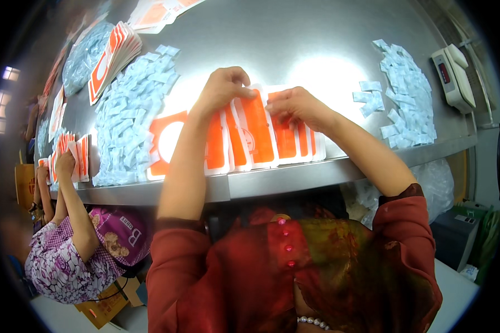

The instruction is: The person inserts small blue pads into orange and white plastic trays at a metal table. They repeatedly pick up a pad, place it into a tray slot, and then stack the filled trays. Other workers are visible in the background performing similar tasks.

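A row of flat orange-and-white pouches [258,141] lies fanned and overlapping along the front edge of the steel table [328,50]. My left hand [223,89] is closed at the top edge of a middle pouch, thumb against its upper corner. Just to the right, my right hand [303,108] bends its fingers over the upper part of the pouches; its fingertips are at a pouch's edge, and what they grip is partly hidden. Left of the row, beside my left forearm, a big heap of small pale-blue sachets [130,111] touches the leftmost pouch.
On the right lie more pale-blue sachets [408,94] and a white digital scale [453,77]. A pouch stack [114,61] and a clear bag of sachets [88,55] stand at far left. A co-worker's hand [65,164] handles pouches there. Other pouches [158,14] lie at the back.
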A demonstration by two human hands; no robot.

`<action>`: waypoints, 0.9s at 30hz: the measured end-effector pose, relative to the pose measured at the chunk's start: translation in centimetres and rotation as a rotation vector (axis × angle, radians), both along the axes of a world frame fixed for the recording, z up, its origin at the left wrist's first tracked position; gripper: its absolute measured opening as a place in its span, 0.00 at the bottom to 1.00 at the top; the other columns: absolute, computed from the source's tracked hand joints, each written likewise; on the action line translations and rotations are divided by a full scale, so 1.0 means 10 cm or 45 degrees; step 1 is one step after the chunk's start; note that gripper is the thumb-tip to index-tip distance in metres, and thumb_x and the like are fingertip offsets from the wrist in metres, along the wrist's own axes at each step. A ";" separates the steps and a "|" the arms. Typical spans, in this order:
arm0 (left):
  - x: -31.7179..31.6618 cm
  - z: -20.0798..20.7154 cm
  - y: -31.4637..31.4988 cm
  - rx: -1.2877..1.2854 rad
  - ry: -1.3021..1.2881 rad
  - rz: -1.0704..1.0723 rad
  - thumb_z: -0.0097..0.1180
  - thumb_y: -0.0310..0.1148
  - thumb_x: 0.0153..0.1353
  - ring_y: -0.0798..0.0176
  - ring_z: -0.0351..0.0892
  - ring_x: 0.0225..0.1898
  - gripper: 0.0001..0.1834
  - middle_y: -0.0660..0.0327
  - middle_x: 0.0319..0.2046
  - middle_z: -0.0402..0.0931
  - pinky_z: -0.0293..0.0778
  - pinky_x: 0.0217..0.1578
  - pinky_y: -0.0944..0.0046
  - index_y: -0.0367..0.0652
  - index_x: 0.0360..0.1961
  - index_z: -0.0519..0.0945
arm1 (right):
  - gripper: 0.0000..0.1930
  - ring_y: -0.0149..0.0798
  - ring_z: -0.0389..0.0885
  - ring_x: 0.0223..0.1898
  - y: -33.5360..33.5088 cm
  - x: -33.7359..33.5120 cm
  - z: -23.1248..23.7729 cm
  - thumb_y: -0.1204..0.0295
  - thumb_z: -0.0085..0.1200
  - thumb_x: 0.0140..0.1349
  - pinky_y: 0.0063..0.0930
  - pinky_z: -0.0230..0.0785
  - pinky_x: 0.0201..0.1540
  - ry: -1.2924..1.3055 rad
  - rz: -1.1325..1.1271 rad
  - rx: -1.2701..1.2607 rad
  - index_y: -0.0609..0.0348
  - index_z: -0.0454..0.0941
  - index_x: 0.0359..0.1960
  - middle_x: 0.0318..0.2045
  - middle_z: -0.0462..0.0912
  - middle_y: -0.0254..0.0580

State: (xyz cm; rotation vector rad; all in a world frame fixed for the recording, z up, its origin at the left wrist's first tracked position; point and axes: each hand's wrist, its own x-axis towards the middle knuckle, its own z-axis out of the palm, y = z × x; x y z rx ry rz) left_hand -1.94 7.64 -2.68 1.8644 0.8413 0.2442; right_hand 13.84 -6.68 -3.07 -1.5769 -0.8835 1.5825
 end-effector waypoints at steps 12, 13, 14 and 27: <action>0.23 0.05 -0.33 0.661 -0.661 0.005 0.63 0.27 0.40 0.63 0.73 0.32 0.16 0.65 0.30 0.75 0.71 0.33 0.64 0.42 0.34 0.79 | 0.09 0.24 0.69 0.16 -0.21 0.15 0.12 0.71 0.58 0.56 0.17 0.63 0.19 -0.140 -0.257 0.251 0.63 0.78 0.23 0.15 0.74 0.32; 0.22 0.09 -0.31 0.931 -0.661 -0.187 0.62 0.23 0.37 0.60 0.74 0.38 0.23 0.64 0.38 0.76 0.73 0.39 0.63 0.44 0.41 0.79 | 0.09 0.24 0.69 0.16 -0.21 0.17 0.12 0.71 0.58 0.56 0.17 0.63 0.19 -0.142 -0.279 0.262 0.63 0.77 0.22 0.15 0.74 0.32; 0.24 0.13 -0.33 0.977 -0.628 -0.287 0.62 0.22 0.36 0.59 0.74 0.38 0.24 0.63 0.38 0.76 0.73 0.39 0.63 0.45 0.41 0.79 | 0.09 0.24 0.69 0.16 -0.22 0.19 0.10 0.71 0.58 0.56 0.17 0.63 0.19 -0.143 -0.300 0.274 0.62 0.77 0.22 0.15 0.74 0.32; 0.18 0.03 -0.41 1.127 -0.230 -0.539 0.62 0.19 0.40 0.59 0.76 0.26 0.15 0.65 0.31 0.74 0.72 0.25 0.64 0.44 0.30 0.73 | 0.11 0.23 0.69 0.15 -0.17 0.23 0.00 0.70 0.58 0.56 0.15 0.61 0.18 0.032 -0.275 0.208 0.59 0.75 0.18 0.15 0.73 0.31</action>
